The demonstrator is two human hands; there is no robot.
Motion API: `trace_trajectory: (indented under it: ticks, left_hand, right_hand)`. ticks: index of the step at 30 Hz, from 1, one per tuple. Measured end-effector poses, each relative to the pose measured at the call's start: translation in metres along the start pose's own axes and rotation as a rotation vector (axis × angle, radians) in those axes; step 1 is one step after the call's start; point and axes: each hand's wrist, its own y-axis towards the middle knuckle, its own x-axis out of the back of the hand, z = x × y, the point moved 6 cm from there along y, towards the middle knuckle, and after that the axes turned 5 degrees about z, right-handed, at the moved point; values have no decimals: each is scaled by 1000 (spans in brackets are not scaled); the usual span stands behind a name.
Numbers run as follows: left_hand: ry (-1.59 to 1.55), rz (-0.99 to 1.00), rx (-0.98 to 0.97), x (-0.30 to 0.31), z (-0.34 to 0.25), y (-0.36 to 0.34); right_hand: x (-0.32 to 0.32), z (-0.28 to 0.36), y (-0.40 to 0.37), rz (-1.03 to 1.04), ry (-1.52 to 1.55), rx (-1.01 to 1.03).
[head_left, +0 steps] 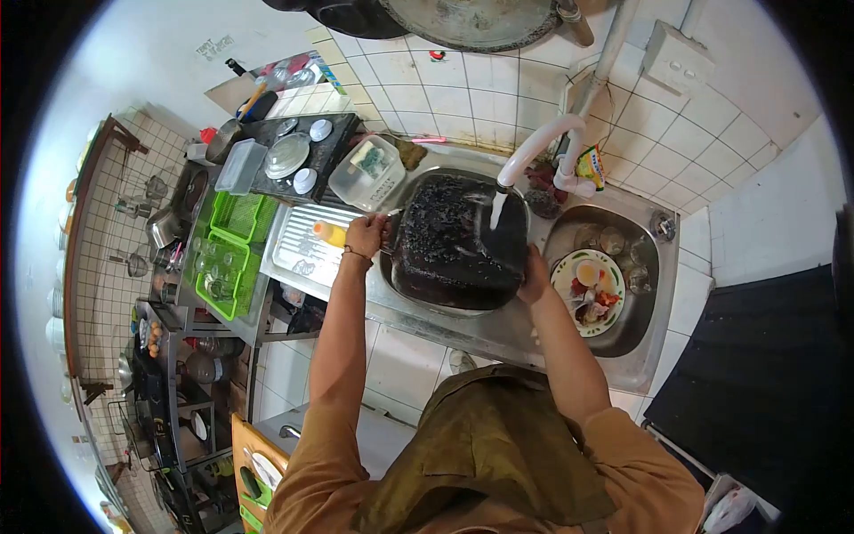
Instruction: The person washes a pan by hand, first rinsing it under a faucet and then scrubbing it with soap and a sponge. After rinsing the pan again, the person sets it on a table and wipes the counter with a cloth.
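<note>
A large dark square pan (454,245) is held over the left sink basin, its black surface wet and speckled with suds or droplets. Water streams from the white curved tap (544,147) onto its upper right part. My left hand (365,237) is closed around the handle on the pan's left side. At the lower right edge, my right hand (535,278) grips the rim, with its fingers partly hidden behind the pan. Beside my left hand lies a yellow bottle (329,233) on the ribbed drainboard (298,254).
In the right basin (654,298) sit a plate with food scraps (614,271) and several glasses (612,238). A clear tub with a green scrubber (366,173) stands behind the drainboard. Green baskets (222,276) are at left. A yellow packet (590,166) leans by the tap.
</note>
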Motion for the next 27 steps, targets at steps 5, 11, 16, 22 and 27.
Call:
trace_trajectory:
  ticks: [5, 11, 16, 22, 27]
  left_hand:
    - [-113, 253, -1, -81, 56, 27]
    - [-205, 523, 277, -190, 45, 2]
    - [-266, 569, 345, -251, 18, -9]
    - [-267, 487, 6, -271, 50, 36]
    - [-979, 535, 55, -233, 20, 3]
  right_hand:
    - [36, 72, -88, -397, -277, 227]
    - [26, 145, -189, -573, -536, 507]
    - [19, 193, -225, -597, -790, 822]
    - [-35, 219, -228, -431, -888, 939]
    - [-83, 208, -199, -330, -1051, 987]
